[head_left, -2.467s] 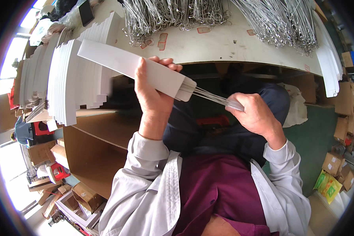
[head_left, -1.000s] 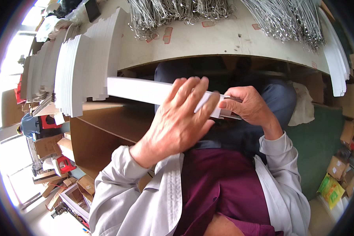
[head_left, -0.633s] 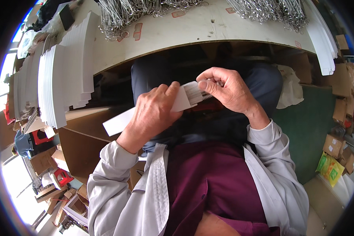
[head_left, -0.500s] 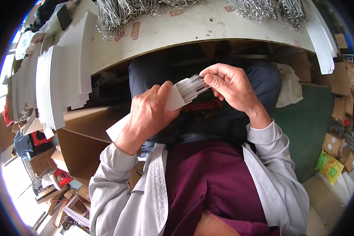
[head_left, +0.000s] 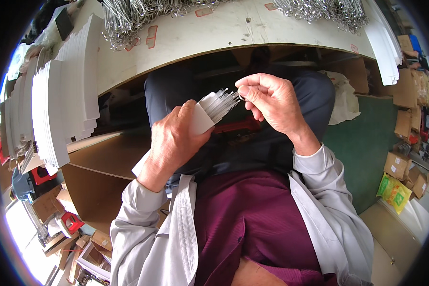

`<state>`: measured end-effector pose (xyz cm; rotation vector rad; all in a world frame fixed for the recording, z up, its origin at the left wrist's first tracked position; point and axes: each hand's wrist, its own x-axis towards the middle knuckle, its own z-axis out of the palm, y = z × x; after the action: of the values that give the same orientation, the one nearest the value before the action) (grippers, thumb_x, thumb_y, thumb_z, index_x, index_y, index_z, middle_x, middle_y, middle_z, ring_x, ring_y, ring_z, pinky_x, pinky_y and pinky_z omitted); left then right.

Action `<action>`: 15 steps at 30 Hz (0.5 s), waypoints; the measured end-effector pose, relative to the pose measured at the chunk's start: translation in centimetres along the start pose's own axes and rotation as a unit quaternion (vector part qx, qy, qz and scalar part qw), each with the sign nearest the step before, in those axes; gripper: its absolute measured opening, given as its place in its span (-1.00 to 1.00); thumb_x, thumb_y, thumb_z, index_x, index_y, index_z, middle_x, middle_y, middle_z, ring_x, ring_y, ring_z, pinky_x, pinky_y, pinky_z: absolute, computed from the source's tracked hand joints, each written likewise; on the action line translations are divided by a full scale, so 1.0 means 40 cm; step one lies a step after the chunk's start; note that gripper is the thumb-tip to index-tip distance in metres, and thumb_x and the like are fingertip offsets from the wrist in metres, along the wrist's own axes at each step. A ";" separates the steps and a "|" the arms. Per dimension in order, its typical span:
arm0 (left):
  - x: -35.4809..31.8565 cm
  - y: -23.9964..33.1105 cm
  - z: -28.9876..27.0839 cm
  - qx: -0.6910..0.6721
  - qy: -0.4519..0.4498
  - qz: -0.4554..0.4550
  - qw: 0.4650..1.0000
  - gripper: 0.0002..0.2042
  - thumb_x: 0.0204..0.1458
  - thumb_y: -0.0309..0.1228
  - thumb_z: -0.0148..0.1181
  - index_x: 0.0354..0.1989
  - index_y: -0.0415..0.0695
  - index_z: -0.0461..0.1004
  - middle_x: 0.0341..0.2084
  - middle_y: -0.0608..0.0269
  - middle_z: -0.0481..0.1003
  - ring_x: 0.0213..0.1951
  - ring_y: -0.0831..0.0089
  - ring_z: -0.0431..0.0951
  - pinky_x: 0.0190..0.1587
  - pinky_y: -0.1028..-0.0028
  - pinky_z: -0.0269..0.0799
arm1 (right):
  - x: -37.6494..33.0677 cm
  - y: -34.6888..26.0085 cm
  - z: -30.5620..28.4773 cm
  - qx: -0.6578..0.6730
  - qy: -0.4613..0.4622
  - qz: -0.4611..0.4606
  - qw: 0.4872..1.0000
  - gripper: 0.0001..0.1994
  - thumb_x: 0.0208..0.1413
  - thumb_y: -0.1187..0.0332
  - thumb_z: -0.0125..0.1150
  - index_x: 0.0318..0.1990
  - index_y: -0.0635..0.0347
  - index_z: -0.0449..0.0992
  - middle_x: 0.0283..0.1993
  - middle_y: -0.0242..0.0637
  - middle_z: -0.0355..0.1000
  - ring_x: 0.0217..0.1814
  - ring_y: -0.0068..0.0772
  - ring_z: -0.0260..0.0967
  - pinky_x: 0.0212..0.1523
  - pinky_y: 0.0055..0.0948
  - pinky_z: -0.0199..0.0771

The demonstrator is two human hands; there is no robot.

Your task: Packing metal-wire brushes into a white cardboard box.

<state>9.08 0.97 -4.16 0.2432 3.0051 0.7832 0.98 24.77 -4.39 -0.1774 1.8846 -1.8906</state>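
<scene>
My left hand (head_left: 172, 138) is wrapped round a long, narrow white box (head_left: 201, 119), held slantwise above my lap. Several thin wire brushes (head_left: 221, 105) with pale bristles stick out of its upper end. At that end, my right hand (head_left: 274, 102) pinches a small wire loop (head_left: 241, 97) between thumb and forefinger. The loop appears to belong to one of the brushes; its join is hard to make out. The other fingers of the right hand are curled. The lower part of the box is behind my left hand and wrist.
Ahead stands a white worktable (head_left: 176, 45) with heaps of metal wire brushes (head_left: 143, 16) along its far side. Stacked white flat boxes (head_left: 50, 109) hang over its left end, and more white pieces (head_left: 383, 47) lie at its right end. An open cardboard box (head_left: 95, 176) sits left of my lap.
The view has shifted slightly. The brushes fan out more at the box's opening, and a wire loop now shows at my right fingertips. Both hands keep their grips.
</scene>
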 end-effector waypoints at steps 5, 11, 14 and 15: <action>0.003 0.010 0.010 -0.023 0.005 0.001 1.000 -0.40 -0.18 -0.30 0.60 0.06 -0.23 0.48 -0.29 -0.02 0.62 -0.25 0.00 0.68 -0.20 0.20 0.64 | 0.003 0.020 0.038 -0.047 0.049 -0.068 0.995 -0.88 0.31 0.41 0.32 -0.16 0.30 0.63 -0.48 -0.46 0.50 -0.51 -0.76 0.34 -0.54 -0.64 0.30; 0.011 0.020 0.020 -0.032 -0.001 -0.006 0.999 -0.40 -0.18 -0.30 0.59 0.05 -0.24 0.48 -0.28 -0.06 0.62 -0.24 -0.02 0.68 -0.19 0.18 0.63 | 0.012 0.065 0.081 -0.143 0.110 -0.164 0.970 -0.88 0.25 0.42 0.38 -0.19 0.28 0.60 -0.54 -0.28 0.51 -0.58 -0.66 0.38 -0.53 -0.54 0.35; 0.018 0.026 0.025 -0.030 0.036 0.038 0.998 -0.45 -0.12 -0.19 0.56 -0.03 -0.24 0.47 -0.41 0.07 0.59 -0.37 0.11 0.68 -0.34 0.20 0.62 | 0.013 0.077 0.096 -0.180 0.125 -0.223 0.950 -0.89 0.23 0.43 0.39 -0.23 0.26 0.59 -0.50 -0.21 0.53 -0.59 -0.49 0.43 -0.51 -0.48 0.42; 0.017 0.027 0.025 -0.039 0.026 0.027 0.999 -0.46 -0.10 -0.18 0.55 -0.04 -0.24 0.47 -0.41 0.05 0.59 -0.36 0.10 0.68 -0.33 0.20 0.62 | 0.011 0.075 0.099 -0.185 0.118 -0.221 0.950 -0.89 0.22 0.43 0.41 -0.24 0.25 0.59 -0.48 -0.21 0.54 -0.56 -0.47 0.45 -0.50 -0.47 0.44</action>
<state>8.65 2.50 -4.49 0.3080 3.0201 0.9239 2.91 21.10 -7.19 -0.5574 2.5271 -1.8703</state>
